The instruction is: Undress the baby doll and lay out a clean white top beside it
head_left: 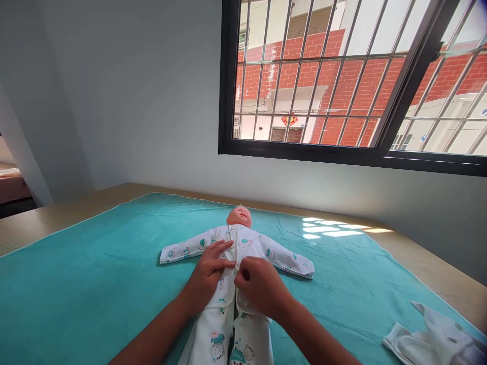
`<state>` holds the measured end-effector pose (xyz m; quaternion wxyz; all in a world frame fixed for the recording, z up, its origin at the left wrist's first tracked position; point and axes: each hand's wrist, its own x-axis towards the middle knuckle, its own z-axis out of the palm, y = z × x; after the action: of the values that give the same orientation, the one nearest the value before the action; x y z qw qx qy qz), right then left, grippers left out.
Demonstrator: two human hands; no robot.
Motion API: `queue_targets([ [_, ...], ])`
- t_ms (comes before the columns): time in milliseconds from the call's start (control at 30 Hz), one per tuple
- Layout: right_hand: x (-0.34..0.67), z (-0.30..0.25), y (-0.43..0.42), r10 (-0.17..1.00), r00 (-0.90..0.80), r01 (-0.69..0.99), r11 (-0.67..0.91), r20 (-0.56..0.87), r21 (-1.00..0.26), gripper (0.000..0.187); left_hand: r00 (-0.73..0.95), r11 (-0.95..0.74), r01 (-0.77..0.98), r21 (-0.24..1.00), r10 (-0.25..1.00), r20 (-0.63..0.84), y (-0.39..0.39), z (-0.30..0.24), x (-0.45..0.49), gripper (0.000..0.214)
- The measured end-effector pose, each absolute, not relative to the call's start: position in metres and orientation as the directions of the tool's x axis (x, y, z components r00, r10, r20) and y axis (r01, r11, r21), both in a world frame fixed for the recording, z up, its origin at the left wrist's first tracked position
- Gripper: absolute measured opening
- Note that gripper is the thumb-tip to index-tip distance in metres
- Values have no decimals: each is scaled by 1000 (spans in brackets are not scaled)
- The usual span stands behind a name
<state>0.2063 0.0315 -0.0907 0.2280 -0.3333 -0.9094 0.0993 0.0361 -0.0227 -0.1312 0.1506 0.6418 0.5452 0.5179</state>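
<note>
A baby doll (240, 217) lies on its back, head toward the wall. It wears a white printed jacket (249, 242) with both sleeves spread out, and white printed trousers (216, 337) below. My left hand (213, 271) rests on the jacket's left half, its fingers stretched toward the front opening. Beside it, my right hand (262, 284) is closed in a pinch at the jacket's front edge, near the middle of the chest. The fingertips of both hands almost meet there. Whatever fastener sits between them is too small to make out.
A turquoise cloth (114, 284) covers most of the wooden table (452, 271). Crumpled white spotted fabric (437, 334) lies at the lower right. Behind the table stand a grey wall (152, 101) and a barred window with a dark frame (304, 156).
</note>
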Motion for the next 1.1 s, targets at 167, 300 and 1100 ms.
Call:
queue_targets([
  [167,206,-95,33,635,-655,528,773,410,-352,19,-129,-329,527,784,881,456,-24,-127,39,32],
  [300,207,-93,32,594,-707,486,802,384,-346,23,-109,-289,521,803,911,398,-25,-122,42,32],
  [1100,237,-109,73,871,-458,424,388,176,-818,33,-327,-332,421,844,812,483,-25,-127,28,14],
])
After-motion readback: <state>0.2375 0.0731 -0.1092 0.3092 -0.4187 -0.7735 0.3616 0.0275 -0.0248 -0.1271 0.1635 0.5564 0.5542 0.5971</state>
